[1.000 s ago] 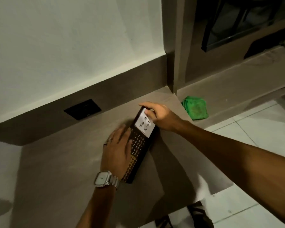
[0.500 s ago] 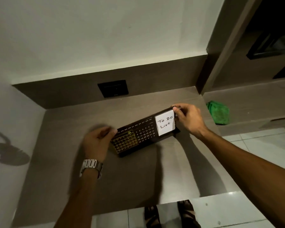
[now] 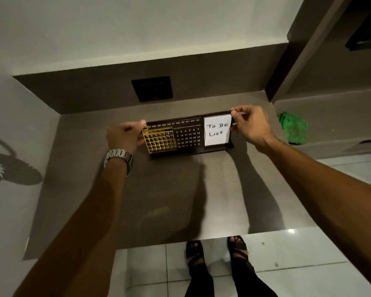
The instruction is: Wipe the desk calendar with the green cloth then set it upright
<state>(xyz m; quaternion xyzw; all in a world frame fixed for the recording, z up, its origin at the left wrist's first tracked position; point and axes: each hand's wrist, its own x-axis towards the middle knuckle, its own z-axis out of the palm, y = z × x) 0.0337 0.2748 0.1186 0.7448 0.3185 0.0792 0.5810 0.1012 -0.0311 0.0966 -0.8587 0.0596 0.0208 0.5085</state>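
The dark desk calendar stands upright on the brown desk, its face toward me. It shows month names, white date numbers, a gold sliding grid at the left and a white "To Do List" note at the right. My left hand, with a metal watch on the wrist, grips the calendar's left end. My right hand pinches its top right corner. The folded green cloth lies on the lower ledge to the right, apart from both hands.
A black wall socket sits in the brown backsplash behind the calendar. A vertical panel bounds the desk on the right, a white wall on the left. Below the desk's front edge are tiled floor and my sandalled feet.
Both hands turned the calendar from lying askew on the desk to standing upright and square to the wall. The view swung to face the desk head-on.
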